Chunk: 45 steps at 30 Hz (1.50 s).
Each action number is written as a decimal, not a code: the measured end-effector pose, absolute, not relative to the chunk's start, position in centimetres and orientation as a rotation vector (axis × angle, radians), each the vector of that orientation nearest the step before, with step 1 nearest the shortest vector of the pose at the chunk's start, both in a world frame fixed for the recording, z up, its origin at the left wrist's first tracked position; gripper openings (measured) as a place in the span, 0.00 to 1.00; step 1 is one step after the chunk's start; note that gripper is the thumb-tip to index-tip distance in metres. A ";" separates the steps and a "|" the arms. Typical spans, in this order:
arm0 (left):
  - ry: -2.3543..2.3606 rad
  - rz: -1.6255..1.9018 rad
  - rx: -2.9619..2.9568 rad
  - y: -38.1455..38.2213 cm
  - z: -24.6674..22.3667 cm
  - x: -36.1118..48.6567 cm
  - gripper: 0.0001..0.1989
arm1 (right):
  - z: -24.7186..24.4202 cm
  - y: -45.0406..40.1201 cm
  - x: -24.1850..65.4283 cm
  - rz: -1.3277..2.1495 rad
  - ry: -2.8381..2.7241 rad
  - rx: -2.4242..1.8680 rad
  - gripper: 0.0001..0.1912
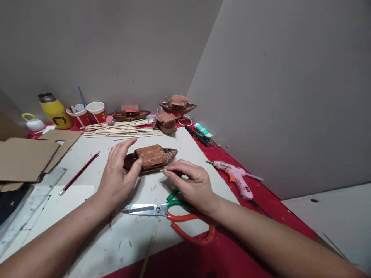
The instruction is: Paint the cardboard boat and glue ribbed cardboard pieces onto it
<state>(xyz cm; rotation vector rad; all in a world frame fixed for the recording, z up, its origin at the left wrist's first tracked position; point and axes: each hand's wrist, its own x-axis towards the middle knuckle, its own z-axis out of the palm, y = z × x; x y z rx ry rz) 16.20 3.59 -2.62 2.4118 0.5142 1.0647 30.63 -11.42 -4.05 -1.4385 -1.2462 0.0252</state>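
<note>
A brown model boat (152,155) with a curved cabin roof lies on the white board in front of me. My left hand (120,170) grips its left end, the thumb against the cabin's side and the fingers behind. Between the thumb and fingertips of my right hand (191,181) is a short pale wooden stick (163,170), held close to the boat's near side. Just below the right hand lie scissors (158,209) with green and orange handles, partly hidden by that hand. A longer thin stick (149,249) rests nearer to me.
A pink glue gun (236,175) lies on the red cloth (261,193) at the right. Behind are loose sticks (124,129), more model boats (178,103), paper cups (96,112) and a yellow bottle (56,112). Cardboard (27,158) and a pencil (79,173) lie at the left.
</note>
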 end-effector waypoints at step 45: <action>0.569 0.834 2.270 4.4 -5.1 17.1 0.25 | -6.0 -10.1 31.6 -0.359 -1.522 -1.598 0.06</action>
